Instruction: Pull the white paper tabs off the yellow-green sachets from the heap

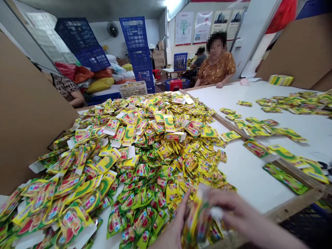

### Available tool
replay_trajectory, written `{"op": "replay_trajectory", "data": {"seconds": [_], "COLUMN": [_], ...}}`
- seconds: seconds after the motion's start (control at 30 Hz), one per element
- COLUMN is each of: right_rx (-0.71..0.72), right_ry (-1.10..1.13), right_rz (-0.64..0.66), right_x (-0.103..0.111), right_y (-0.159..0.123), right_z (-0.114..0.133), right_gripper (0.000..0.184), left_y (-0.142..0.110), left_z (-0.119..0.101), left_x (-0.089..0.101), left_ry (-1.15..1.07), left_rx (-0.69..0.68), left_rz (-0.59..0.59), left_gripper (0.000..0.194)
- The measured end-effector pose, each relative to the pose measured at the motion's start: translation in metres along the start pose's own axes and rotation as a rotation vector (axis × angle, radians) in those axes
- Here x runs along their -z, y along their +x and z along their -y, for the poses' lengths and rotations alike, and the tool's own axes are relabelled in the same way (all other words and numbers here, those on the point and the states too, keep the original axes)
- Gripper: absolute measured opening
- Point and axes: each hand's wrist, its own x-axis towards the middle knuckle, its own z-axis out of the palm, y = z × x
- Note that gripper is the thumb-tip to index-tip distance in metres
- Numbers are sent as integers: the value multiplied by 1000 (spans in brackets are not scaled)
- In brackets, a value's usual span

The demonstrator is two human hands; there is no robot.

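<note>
My left hand (175, 226) and my right hand (233, 212) are at the bottom of the view. Between them they grip a yellow and green folded packet (198, 218), with a white paper edge showing at its right side. My fingers hide part of it. Just ahead lies a big heap of yellow, green and red sachets and flat printed cartons (140, 162), spread over a white table (249, 176). The heap's near edge touches my left hand. Smaller groups of the same packets (285, 152) lie to the right, beyond a wooden rail (293, 169).
A seated person in an orange patterned shirt (216, 67) faces me across the table. Another person's arm (68, 88) shows at the left. Stacked blue plastic crates (135, 52) and filled sacks stand behind. Tall cardboard sheets (28, 110) flank the table on the left.
</note>
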Motion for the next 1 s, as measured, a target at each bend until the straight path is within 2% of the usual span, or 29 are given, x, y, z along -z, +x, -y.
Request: {"op": "replay_trajectory", "data": {"seconds": [0.03, 0.07, 0.13, 0.17, 0.2, 0.23, 0.27, 0.33, 0.4, 0.43, 0.5, 0.53, 0.6, 0.7, 0.73, 0.8, 0.9, 1.0], "right_rx": [3, -33, -188, -213, -194, -128, -27, 150, 241, 251, 232, 217, 196, 183, 168, 111, -9, -93], "right_ry": [-103, -250, -699, -873, -979, -1010, -967, -835, -819, -834, -843, -841, -813, -731, -629, -250, 395, 625], "right_rz": [-145, -373, -677, -764, -773, -725, -625, -347, -73, 22, 69, 61, 37, 9, -21, -96, -182, -196], "right_x": [25, 51, 94, 104, 105, 96, 78, 20, -46, -75, -115, -125, -127, -105, -96, -85, -85, -98], "right_y": [-2, -3, -1, 3, 9, 17, 27, 50, 68, 74, 78, 77, 73, 67, 67, 69, 78, 86], "right_z": [-7, -15, -27, -32, -35, -36, -37, -35, -34, -34, -36, -39, -45, -49, -47, -39, -23, -13], "right_gripper": [21, 24, 32, 35, 36, 35, 29, 20, 13, 13, 16, 19, 25, 30, 27, 21, 19, 27], "left_y": [2, 4, 11, 15, 19, 23, 27, 30, 29, 27, 21, 19, 14, 11, 10, 9, 6, 3], "left_z": [-4, -6, -2, 3, 10, 17, 24, 35, 38, 37, 32, 29, 25, 21, 20, 18, 13, 10], "left_x": [4, 10, 25, 32, 39, 45, 50, 57, 62, 65, 71, 75, 82, 88, 87, 83, 72, 62], "left_ry": [146, 328, 702, 857, 980, 1072, 1135, 1159, 1060, 998, 897, 864, 789, 637, 551, 332, 57, -56], "left_rx": [-13, -24, -23, -12, 0, 18, 33, 24, -4, -12, -20, -23, -32, -29, -24, -28, -66, -116], "left_rz": [-106, -247, -559, -676, -758, -808, -836, -838, -825, -822, -832, -840, -862, -893, -903, -919, -888, -853], "left_gripper": [88, 72, 47, 44, 45, 47, 49, 50, 46, 44, 39, 37, 35, 37, 38, 40, 38, 36]}}
